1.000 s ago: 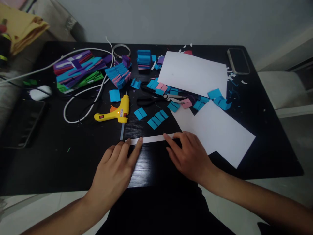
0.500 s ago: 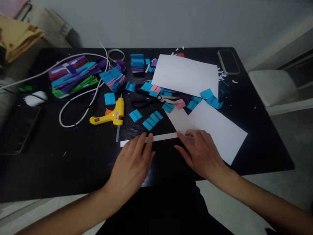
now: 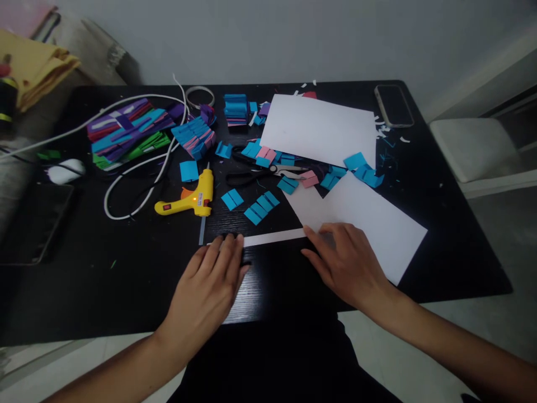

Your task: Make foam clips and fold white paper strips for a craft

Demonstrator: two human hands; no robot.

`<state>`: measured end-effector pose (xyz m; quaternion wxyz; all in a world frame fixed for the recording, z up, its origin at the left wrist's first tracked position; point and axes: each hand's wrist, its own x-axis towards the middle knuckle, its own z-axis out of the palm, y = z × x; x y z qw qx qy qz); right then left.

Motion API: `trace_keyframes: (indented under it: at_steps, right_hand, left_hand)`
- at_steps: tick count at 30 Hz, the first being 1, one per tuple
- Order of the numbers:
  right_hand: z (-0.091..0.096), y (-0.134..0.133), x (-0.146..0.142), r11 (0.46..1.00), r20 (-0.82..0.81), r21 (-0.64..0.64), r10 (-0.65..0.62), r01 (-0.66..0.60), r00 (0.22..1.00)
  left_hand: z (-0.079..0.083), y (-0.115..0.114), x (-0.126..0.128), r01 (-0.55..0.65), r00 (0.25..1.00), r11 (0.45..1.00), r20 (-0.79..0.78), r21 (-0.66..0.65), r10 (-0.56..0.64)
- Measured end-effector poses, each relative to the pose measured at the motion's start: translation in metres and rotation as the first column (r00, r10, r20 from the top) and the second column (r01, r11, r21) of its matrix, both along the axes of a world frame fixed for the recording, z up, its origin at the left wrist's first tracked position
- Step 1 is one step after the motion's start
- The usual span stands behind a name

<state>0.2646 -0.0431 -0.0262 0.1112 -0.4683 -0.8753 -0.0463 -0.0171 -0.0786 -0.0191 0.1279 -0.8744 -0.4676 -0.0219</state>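
A narrow white paper strip [image 3: 274,237] lies flat along the black table. My left hand [image 3: 207,280] rests palm-down with fingers extended over the strip's left part, hiding most of that end. At the right end, the index fingertip of my right hand [image 3: 346,260] presses on the strip; its thumb is apart and the other fingers are bent. Beneath and beside my right hand is a white paper sheet [image 3: 377,218]. Just beyond the strip sit a folded blue paper strip [image 3: 262,207] and a small blue paper piece [image 3: 232,199].
A yellow glue gun [image 3: 188,198] with a lit light lies left of centre. Black-handled scissors [image 3: 243,177] sit among paper pieces. Further back are another white sheet [image 3: 319,126], bundled coloured strips [image 3: 130,129], a white cable [image 3: 109,196] and a phone [image 3: 394,105].
My left hand has slid left along the strip, showing more of its middle and covering its left end. My right hand stays at the right end.
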Motion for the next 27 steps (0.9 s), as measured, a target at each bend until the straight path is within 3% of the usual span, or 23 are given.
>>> trace_keyframes:
  at_steps: [9,17,21,27]
  right_hand:
    - [0.001,0.003,0.001,1.0,-0.009,-0.009,0.021,-0.021,1.0]
    - [0.008,0.023,-0.02,0.998,-0.239,0.007,0.065,-0.065,0.969]
    - [0.01,0.034,-0.037,0.972,-0.342,-0.154,0.117,-0.178,0.933]
    - [0.009,0.043,-0.044,0.921,-0.4,-0.325,0.07,-0.212,0.914]
  left_hand:
    - [0.001,-0.011,-0.039,-0.048,0.998,0.999,-0.034,-0.012,0.048]
    - [0.016,0.015,-0.029,-0.086,0.974,0.996,0.213,0.033,0.077]
    - [0.018,0.036,-0.01,0.017,0.942,0.993,0.334,-0.116,0.023]
    - [0.013,0.055,0.007,0.084,0.947,0.919,0.317,-0.384,0.046]
